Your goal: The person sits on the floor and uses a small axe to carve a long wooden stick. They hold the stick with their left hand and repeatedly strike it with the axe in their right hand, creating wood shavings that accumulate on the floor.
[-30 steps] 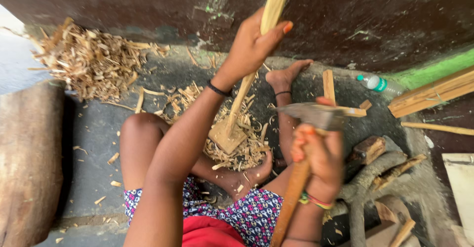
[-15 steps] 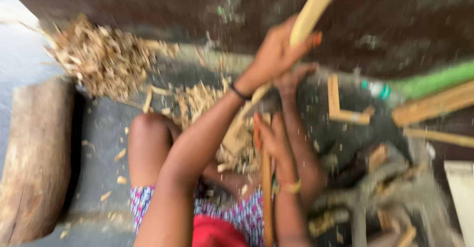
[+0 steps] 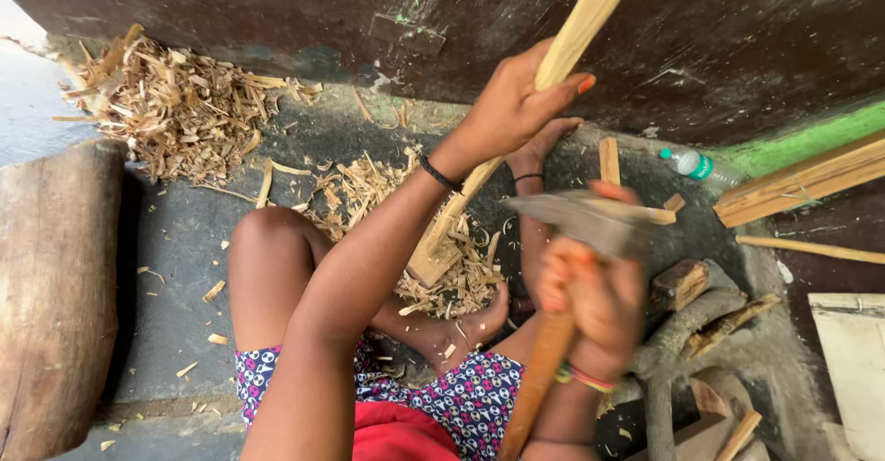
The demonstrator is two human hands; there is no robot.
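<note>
Firmly, my left hand [image 3: 512, 111] grips the upright wooden stick [image 3: 572, 46]; right hand [image 3: 595, 300] clenches the hatchet [image 3: 590, 221] beside it—strike well below those fingers.

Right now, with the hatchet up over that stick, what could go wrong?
1. The left hand grips the stick above its resting end, right in the chopping line; a glancing blow could likely reach the fingers.
2. Bare feet lie beside the shavings under the stick; a missed stroke of the hatchet may land there.
3. The right hand is blurred mid-swing, so control looks limited.
</note>
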